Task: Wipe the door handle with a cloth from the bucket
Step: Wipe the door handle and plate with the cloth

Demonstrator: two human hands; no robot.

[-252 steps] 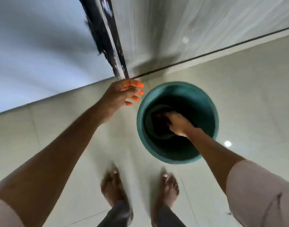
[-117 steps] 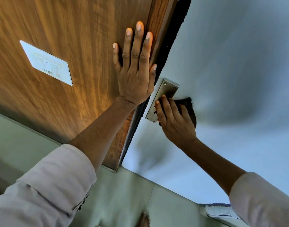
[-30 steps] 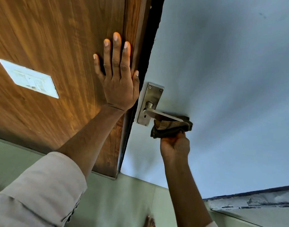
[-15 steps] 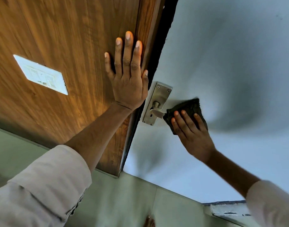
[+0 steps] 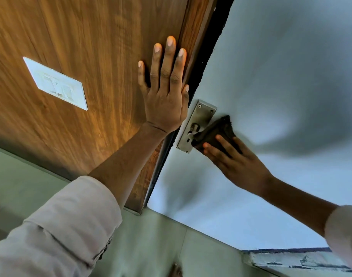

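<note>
A steel door handle (image 5: 193,131) on its oblong backplate (image 5: 203,114) sits on the pale blue-grey door (image 5: 281,66). A dark cloth (image 5: 219,129) is wrapped over the lever, which it hides almost fully. My right hand (image 5: 237,162) presses the cloth onto the lever, fingers spread over it. My left hand (image 5: 165,90) lies flat and open against the brown wooden panel (image 5: 87,47) just left of the door edge. The bucket is out of view.
A white switch plate (image 5: 56,82) is set in the wooden panel at left. Pale floor tiles (image 5: 151,246) show at the bottom, with a toe (image 5: 175,271) at the lower edge. A chipped ledge (image 5: 295,258) lies at the bottom right.
One second ago my right hand held the cloth under the lever from below. It has since come over the lever from the right and covers it with the cloth. My left hand stays flat.
</note>
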